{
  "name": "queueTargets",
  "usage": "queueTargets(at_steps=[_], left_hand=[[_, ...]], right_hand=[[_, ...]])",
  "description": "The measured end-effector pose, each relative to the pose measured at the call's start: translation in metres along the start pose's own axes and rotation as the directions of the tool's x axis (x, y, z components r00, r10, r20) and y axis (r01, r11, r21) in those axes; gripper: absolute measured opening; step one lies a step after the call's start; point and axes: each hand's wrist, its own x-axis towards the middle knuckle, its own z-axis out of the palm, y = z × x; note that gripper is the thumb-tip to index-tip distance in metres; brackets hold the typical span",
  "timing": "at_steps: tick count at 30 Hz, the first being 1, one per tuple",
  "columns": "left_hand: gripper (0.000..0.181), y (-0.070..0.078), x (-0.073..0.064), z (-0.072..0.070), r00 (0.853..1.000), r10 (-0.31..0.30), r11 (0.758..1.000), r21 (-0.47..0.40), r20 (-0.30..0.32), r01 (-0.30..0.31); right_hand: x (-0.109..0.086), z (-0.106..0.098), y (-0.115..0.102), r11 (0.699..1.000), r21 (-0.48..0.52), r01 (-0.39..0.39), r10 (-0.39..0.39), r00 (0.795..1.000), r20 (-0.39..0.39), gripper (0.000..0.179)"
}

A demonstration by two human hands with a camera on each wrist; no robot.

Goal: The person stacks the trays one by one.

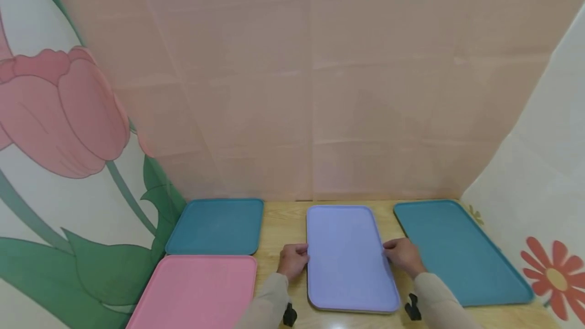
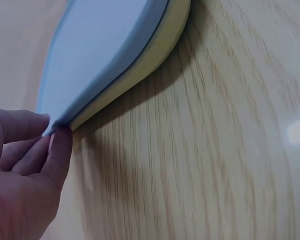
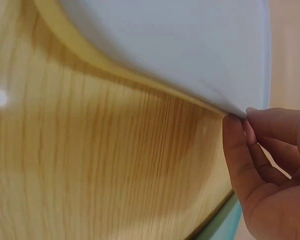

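Note:
A lavender tray [image 1: 347, 258] lies in the middle of the table, lined up over a yellow tray [image 2: 162, 52] whose edge shows beneath it in both wrist views. My left hand [image 1: 293, 260] pinches the lavender tray's left long edge, thumb [image 2: 27, 125] at the top of the rim and fingers below. On the opposite long edge, my right hand [image 1: 404, 256] pinches the rim in the same way, with its thumb [image 3: 277, 122] on the upper side. Most of the yellow tray is hidden under the lavender one.
On the left, a teal tray [image 1: 217, 226] stands behind a pink tray [image 1: 201, 291]. A larger teal tray [image 1: 461, 253] lies at the right, close to my right hand. Brown sheeting [image 1: 311, 90] hangs behind the wood-grain table [image 1: 283, 222].

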Motion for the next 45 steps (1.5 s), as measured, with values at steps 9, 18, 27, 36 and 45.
queueTargets(at_steps=[9, 18, 27, 36, 45], left_hand=[[0.028, -0.011, 0.001, -0.021, 0.999, -0.033, 0.999, 0.034, 0.015, 0.033], [0.027, -0.017, -0.001, -0.042, 0.999, -0.039, 0.998, 0.055, 0.005, 0.039], [0.027, -0.029, -0.001, -0.056, 1.0, -0.006, 0.998, 0.059, -0.013, 0.007], [0.028, -0.025, 0.0, -0.06, 0.999, -0.044, 0.996, 0.073, -0.015, 0.045], [0.029, -0.023, 0.006, -0.065, 0.998, -0.056, 0.995, 0.08, -0.008, 0.056]], right_hand=[[0.0, 0.017, -0.011, 0.996, 0.084, -0.026, 0.024, 0.999, 0.031, 0.022], [-0.003, 0.033, -0.026, 0.992, 0.125, 0.015, -0.016, 1.0, 0.007, 0.021], [-0.004, 0.044, -0.038, 0.992, 0.126, 0.0, -0.005, 0.999, 0.037, 0.019], [-0.002, 0.046, -0.04, 0.992, 0.127, 0.016, -0.02, 0.999, 0.031, 0.02], [0.0, 0.042, -0.032, 0.99, 0.14, 0.033, -0.04, 0.998, 0.053, 0.022]])
